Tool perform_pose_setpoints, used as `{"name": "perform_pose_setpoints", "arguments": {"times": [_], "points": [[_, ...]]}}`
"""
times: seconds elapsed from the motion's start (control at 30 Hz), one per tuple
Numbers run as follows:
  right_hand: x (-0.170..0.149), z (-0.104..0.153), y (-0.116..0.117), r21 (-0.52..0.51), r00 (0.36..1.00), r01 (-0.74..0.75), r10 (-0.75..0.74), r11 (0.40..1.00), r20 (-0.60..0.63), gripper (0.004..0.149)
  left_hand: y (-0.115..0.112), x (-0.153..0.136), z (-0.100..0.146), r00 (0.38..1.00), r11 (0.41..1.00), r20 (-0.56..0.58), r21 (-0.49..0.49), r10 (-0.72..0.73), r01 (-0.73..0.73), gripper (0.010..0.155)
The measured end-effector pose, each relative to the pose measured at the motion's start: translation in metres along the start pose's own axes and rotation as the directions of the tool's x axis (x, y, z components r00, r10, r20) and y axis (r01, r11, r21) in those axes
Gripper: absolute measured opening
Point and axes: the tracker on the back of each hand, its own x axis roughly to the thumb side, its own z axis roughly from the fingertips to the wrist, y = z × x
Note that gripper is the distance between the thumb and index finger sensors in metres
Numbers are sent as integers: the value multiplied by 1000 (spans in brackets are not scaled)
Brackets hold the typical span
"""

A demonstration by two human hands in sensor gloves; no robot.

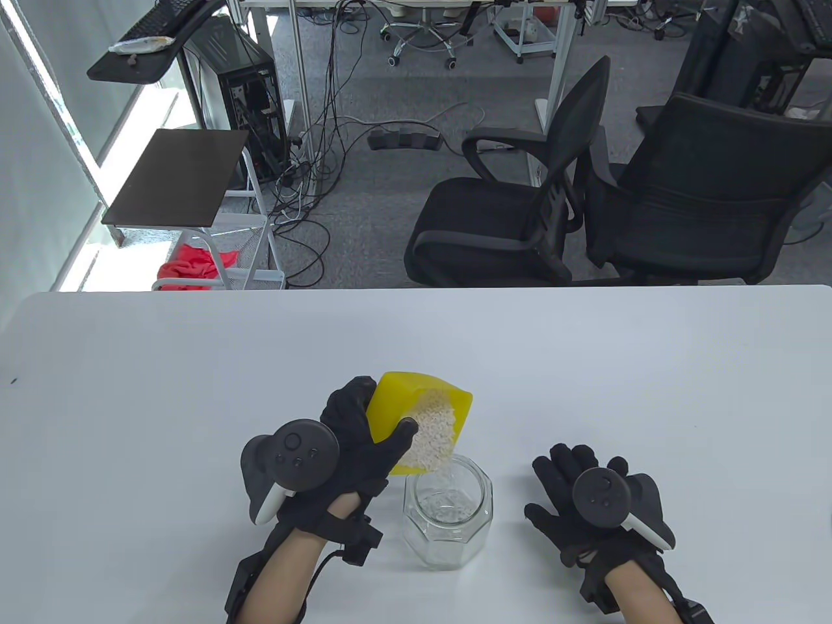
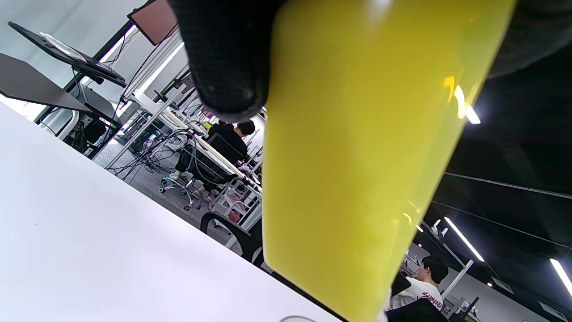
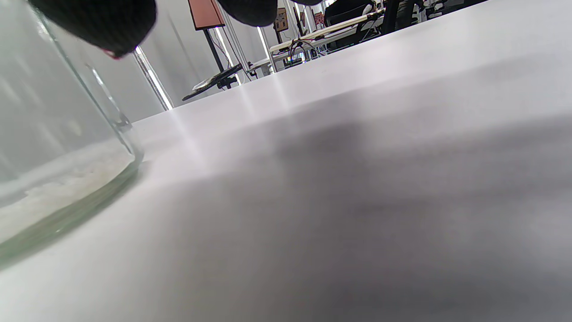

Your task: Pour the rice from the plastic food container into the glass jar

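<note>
Two black chairs (image 1: pixel 520 214) are standing just past the far edge of the white table (image 1: pixel 130 403), with a side rack (image 1: pixel 175 175) and a computer tower (image 1: pixel 237 97) off to the far left among loose cables on the floor. Nothing on the table is sitting between my hands and the jar (image 1: pixel 448 513); only the tub (image 1: pixel 422 422) is hanging over it.

My left hand (image 1: pixel 354 448) is gripping the yellow tub, thumb (image 1: pixel 403 435) lying across its near face and fingers wrapping behind the far side. In the left wrist view a gloved fingertip (image 2: pixel 228 67) is pressing on the tub's yellow wall (image 2: pixel 357 156), which is filling most of that view. My right hand (image 1: pixel 585 500) is resting palm down on the table to the right of the jar, fingers spread and holding nothing; it is sitting near the jar but apart from it.

I am holding the tub tilted, its open mouth facing down and to the right, its long axis slanting from upper left down to the jar's rim. Rice (image 1: pixel 432 435) is sliding along the tub's lower side and spilling over the lip into the jar's open mouth. The jar is standing upright between my hands, near the table's front edge, and a thin layer of rice is lying on its bottom (image 3: pixel 49 192).
</note>
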Motion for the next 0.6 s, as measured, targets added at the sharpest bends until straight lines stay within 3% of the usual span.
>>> {"name": "perform_pose_setpoints", "arguments": {"times": [0.6], "points": [[-1, 0, 0, 5, 1000, 8, -7, 1000, -8, 75, 1, 3, 1, 999, 999, 14, 9, -35, 35, 90]]}}
